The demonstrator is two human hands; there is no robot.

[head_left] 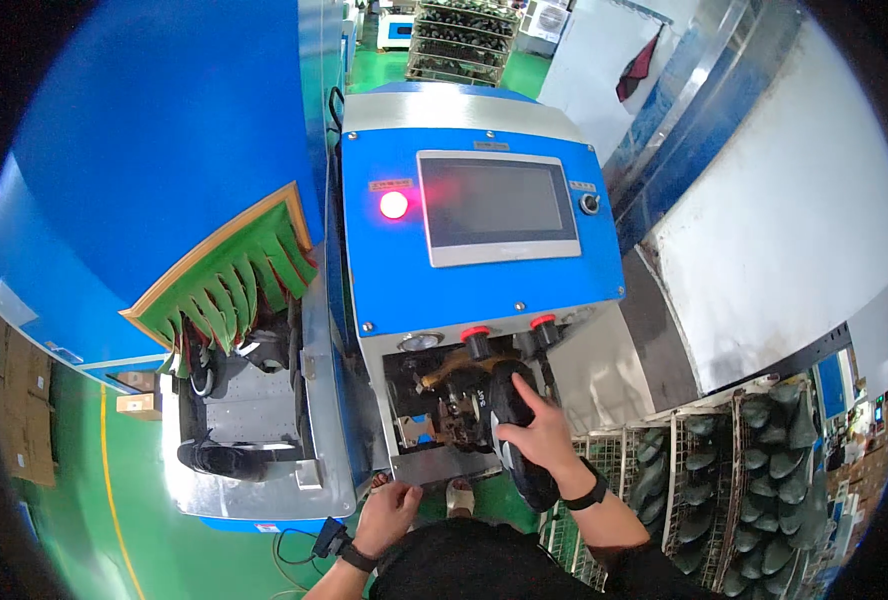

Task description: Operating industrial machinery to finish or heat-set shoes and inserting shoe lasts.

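Note:
My right hand [546, 438] grips a black shoe [524, 482], thumb and fingers around its middle. The shoe stands lengthwise at the right side of the opening in a blue machine [394, 290], its upper end close to the worn metal mechanism [454, 400] inside. Lower and to the left, my left hand [388, 515] is curled closed in front of the opening's lower edge. What its fingers hold, if anything, is hidden. Another black shoe [226, 460] lies at the near end of the conveyor [249, 400] on my left.
The blue machine carries a dark screen [499, 208], a lit red lamp [394, 205] and red-collared black knobs [476, 342]. Green rubber strips [229, 290] hang over the conveyor's opening. Wire racks [674, 480] of dark, foot-shaped pieces stand at right. Cables [289, 550] lie on the green floor.

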